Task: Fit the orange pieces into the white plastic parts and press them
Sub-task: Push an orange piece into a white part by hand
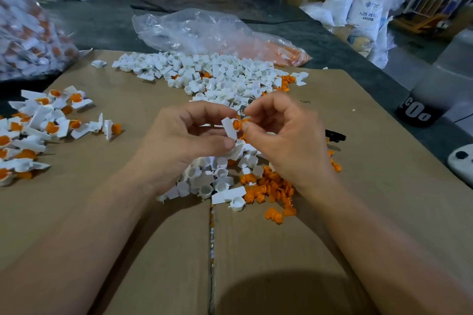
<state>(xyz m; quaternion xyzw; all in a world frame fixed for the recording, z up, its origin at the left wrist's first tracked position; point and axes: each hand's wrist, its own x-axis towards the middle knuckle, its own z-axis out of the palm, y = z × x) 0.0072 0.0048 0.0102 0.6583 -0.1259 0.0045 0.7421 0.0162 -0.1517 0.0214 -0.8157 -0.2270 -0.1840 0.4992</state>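
1. The left hand [189, 133] pinches a white part [229, 128] in its fingers, steadying it.
2. The right hand [281, 130] grips an orange piece [237, 124] at its fingertips, seating it against that part.
3. Loose stock lies just beneath the fingers for quick reach.

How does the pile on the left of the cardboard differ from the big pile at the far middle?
The left pile is assembled: its white parts carry orange pieces, spread loosely. The far pile is mostly bare white parts, empty sockets, heaped densely, with a few loose orange pieces at its edges. The left pile looks smaller. Both lie on the cardboard and use the same white part.
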